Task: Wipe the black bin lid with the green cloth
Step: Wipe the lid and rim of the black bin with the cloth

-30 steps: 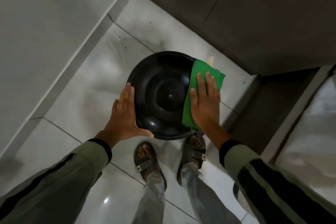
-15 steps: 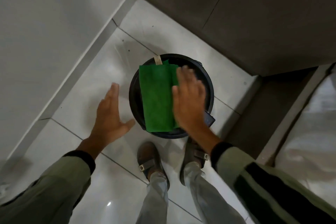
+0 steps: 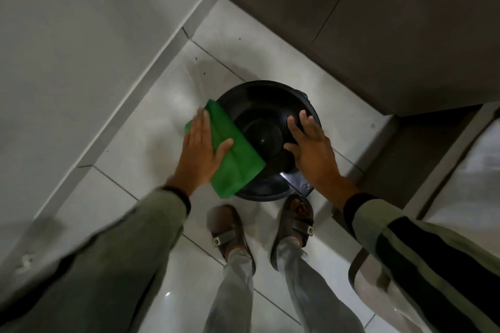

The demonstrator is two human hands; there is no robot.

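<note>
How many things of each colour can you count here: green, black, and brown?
Green: 1, the folded green cloth
Black: 1, the round black plastic bin lid
Brown: 2, the brown strapped sandals, left and right
Total: 4

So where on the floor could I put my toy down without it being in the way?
The pale tile floor is bare between the round black bin lid and the grey wall skirting. It is crowded near the sandalled feet, and tight between bin and grey cabinet.
</note>
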